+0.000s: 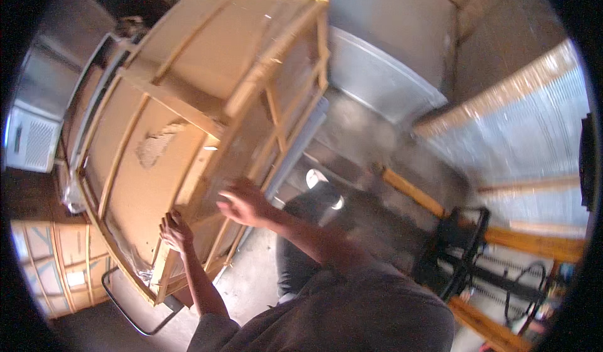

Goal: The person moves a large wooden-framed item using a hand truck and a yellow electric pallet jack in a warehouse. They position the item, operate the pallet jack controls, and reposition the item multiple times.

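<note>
A large wooden frame (210, 123), backed with tan cardboard panels (188, 57), stands tilted on the left and in the middle. One panel has a torn patch (158, 143) that bares the corrugated layer. My left hand (176, 232) is closed over the wooden rail at the frame's near end. Farther right, my right hand (244, 202) is in front of the frame's side, its fingers partly curled and smeared by motion. Whether it touches the wood I cannot tell.
Behind the frame is a big grey, smooth-sided block (389, 44). Plastic-wrapped panels (515, 132) stand at right, near orange bars (414, 192) and black metal equipment (465, 239). A curved metal handle (147, 332) lies low left, below a white vented unit (32, 140).
</note>
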The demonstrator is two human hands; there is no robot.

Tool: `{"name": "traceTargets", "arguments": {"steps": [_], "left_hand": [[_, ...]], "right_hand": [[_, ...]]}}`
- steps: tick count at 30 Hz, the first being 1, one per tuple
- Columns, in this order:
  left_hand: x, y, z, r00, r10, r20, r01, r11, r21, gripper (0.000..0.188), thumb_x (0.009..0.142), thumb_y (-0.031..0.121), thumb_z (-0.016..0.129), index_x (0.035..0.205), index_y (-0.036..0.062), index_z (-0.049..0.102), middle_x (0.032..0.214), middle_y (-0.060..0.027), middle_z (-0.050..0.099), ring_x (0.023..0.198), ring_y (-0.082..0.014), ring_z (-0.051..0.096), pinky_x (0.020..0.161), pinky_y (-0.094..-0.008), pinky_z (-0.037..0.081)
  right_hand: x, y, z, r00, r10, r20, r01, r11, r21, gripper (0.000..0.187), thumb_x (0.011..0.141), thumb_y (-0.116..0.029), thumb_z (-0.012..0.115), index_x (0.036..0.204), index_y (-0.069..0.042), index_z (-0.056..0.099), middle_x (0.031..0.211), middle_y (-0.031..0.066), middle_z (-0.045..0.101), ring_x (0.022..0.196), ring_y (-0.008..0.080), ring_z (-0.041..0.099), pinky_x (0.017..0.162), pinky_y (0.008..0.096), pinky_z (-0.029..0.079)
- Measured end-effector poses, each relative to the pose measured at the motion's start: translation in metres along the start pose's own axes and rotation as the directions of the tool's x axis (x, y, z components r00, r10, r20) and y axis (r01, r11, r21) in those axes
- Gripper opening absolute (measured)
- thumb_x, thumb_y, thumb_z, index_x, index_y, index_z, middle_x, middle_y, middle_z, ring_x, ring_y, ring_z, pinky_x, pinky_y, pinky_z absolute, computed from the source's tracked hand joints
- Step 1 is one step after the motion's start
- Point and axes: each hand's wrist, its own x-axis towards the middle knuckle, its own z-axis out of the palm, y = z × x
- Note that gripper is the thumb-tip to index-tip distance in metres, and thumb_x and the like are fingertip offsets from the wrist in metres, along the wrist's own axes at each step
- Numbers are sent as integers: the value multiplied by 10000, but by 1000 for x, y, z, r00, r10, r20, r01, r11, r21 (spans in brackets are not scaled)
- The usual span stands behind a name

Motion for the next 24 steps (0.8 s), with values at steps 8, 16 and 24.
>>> {"name": "traceTargets", "arguments": {"steps": [8,16,24], "left_hand": [[1,21,-38,991,-132,15,131,958,-254,303,888,370,541,867,107,688,914,-104,663,946,-315,588,916,-453,405],[1,21,-42,962,-266,65,273,914,-301,365,811,445,558,838,125,730,877,-86,681,963,-283,600,942,-424,424],[1,21,-40,942,-314,119,333,915,-228,366,822,464,573,806,127,716,834,-67,662,928,-272,597,906,-410,439]], "right_hand": [[99,183,-184,963,266,-45,-267,919,-288,66,909,-72,566,928,-34,617,889,107,657,828,245,640,766,342,497],[305,360,-237,949,171,264,58,731,-680,401,989,-382,506,1159,-32,600,1144,186,620,1109,393,541,946,470,420],[312,416,-252,762,307,571,301,612,-731,463,968,-438,509,1011,-10,681,1130,276,593,1103,467,492,986,587,352]]}}
